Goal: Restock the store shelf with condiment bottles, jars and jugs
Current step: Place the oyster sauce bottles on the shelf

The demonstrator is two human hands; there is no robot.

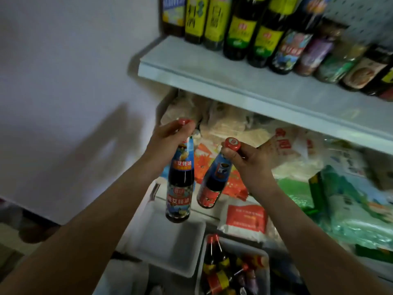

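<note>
My left hand (pixel 168 138) grips the neck of a dark sauce bottle with a blue label (pixel 180 184), which hangs upright below it. My right hand (pixel 253 158) holds a second dark bottle with a red cap and red lower label (pixel 214 182) by its neck, tilted with its base toward the left. Both bottles hang in the air below the white shelf (pixel 223 81). A row of dark bottles with yellow, blue and purple labels (pixel 240 28) stands along the back of that shelf, leaving bare board in front.
A white bin (pixel 263 254) at the bottom holds several more sauce bottles. Left of it sits a white tray (pixel 170 241). The lower shelf is packed with bagged goods (pixel 244 218) in white, orange and green. A plain white wall (pixel 63 81) stands to the left.
</note>
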